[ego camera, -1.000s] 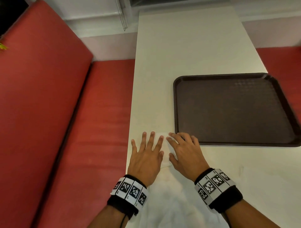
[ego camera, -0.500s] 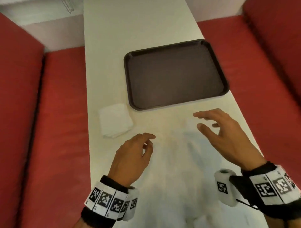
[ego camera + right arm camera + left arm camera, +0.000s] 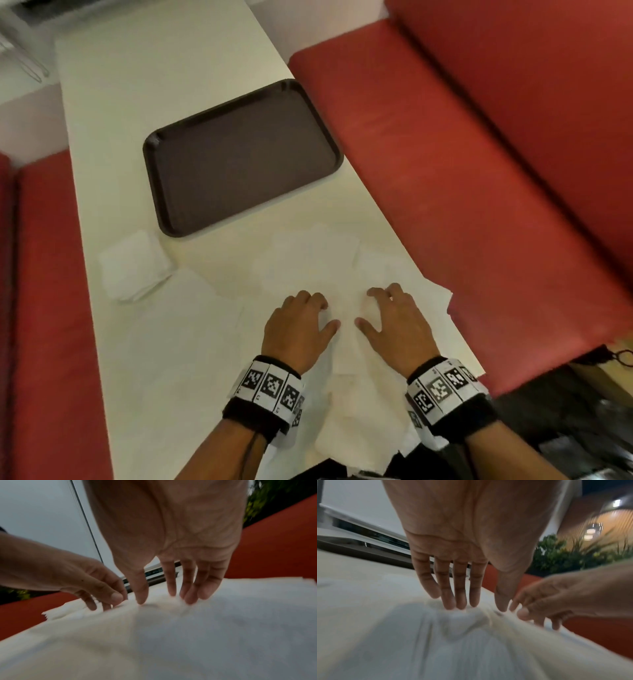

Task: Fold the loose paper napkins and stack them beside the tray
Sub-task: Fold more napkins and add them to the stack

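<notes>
A loose napkin (image 3: 342, 329) is lying in the lower middle of the head view, on the near end of the table (image 3: 144, 85), and both hands are coming down on it side by side. The left hand (image 3: 298, 329) is pressing its nearly straight fingers (image 3: 458, 599) onto the paper, which is bunching into a small ridge under the tips, while the thumb is reaching toward the other hand. The right hand (image 3: 397, 325) is doing the same, fingers (image 3: 188, 595) slightly spread and bent, tips resting on the sheet; neither hand seems to be pinching yet, probably gathering an edge to start a fold. More loose napkins (image 3: 308, 257) are lying spread just above the hands, one hanging over the table's right edge. The folded stack (image 3: 133, 265) is sitting at the left of the frame, just beside the lower-left corner of the dark tray (image 3: 239, 154), presumably kept there as the collecting spot. Red benches (image 3: 479, 171) are flanking the table. Half a second earlier the hands were hovering apart above the paper with fingers curled loosely; now they have dropped together onto one sheet, and the stack is lying where it was.
</notes>
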